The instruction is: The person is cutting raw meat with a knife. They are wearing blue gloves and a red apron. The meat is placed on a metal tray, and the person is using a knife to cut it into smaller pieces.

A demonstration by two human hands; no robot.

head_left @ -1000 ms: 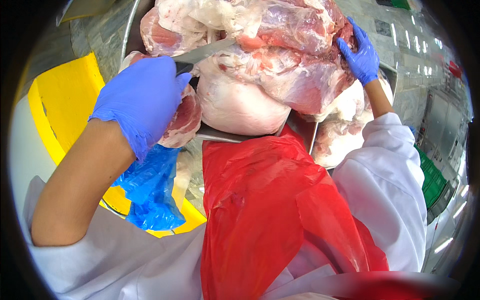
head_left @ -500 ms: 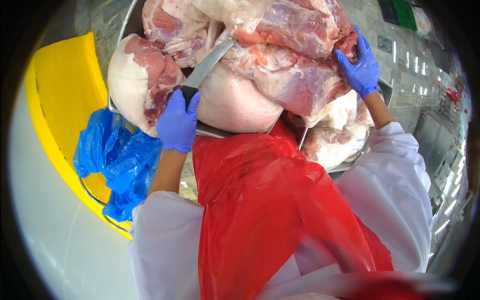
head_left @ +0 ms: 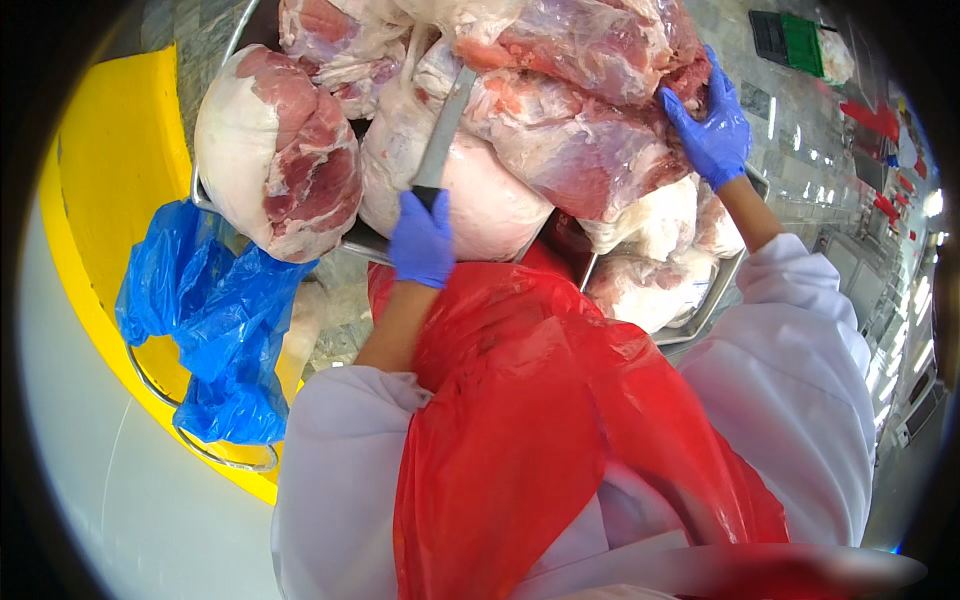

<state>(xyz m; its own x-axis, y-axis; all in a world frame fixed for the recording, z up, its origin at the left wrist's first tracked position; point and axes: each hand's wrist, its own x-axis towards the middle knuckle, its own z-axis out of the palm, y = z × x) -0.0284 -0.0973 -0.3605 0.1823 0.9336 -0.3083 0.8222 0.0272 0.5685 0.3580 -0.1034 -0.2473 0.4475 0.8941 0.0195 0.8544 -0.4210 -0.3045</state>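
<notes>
My left hand (head_left: 422, 243), in a blue-violet glove, is closed round the black handle of a knife (head_left: 446, 128). The blade points up and away, its tip by the lower edge of a large piece of raw meat (head_left: 570, 135). A pale, skin-covered cut (head_left: 490, 195) lies under the blade. My right hand (head_left: 714, 130), gloved alike, rests at the right end of the large piece, thumb and fingers spread round its edge. Another rounded cut with white skin (head_left: 240, 130) and red flesh lies at the left.
The meat lies in metal trays (head_left: 725, 285). Below left, a blue plastic bag (head_left: 215, 320) hangs on a metal hoop by a yellow curved panel (head_left: 110, 150). A red apron (head_left: 530, 430) covers my front. Black and green crates (head_left: 800, 45) stand on the tiled floor far right.
My left hand has moved right with the knife, away from the left cut, and the blade now stands steeper. My right hand stays on the same end of the large piece.
</notes>
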